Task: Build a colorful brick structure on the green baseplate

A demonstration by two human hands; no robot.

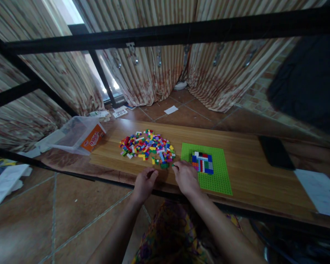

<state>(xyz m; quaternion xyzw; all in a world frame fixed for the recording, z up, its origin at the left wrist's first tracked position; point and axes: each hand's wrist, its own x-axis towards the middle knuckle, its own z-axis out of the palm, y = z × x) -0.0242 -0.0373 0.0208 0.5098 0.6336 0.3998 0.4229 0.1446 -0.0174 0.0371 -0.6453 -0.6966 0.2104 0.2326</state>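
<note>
A heap of small coloured bricks point(147, 146) lies on a low wooden board point(244, 161). To its right a green baseplate point(217, 172) carries a small block of blue, red, white and green bricks point(202, 162). My left hand point(144, 183) rests at the board's near edge just below the heap, fingers curled; what they hold, if anything, is hidden. My right hand point(184, 176) sits at the baseplate's left edge, its fingertips pinched on a tiny green brick point(173, 165). A dark green brick point(164, 165) lies between the two hands.
A clear plastic box point(77, 135) lies tipped at the board's left end. A dark phone point(275, 152) and a white sheet point(320, 190) lie at the right. Black metal bars point(165, 35) cross overhead. Curtains hang behind. Papers point(5, 181) lie on the tiled floor.
</note>
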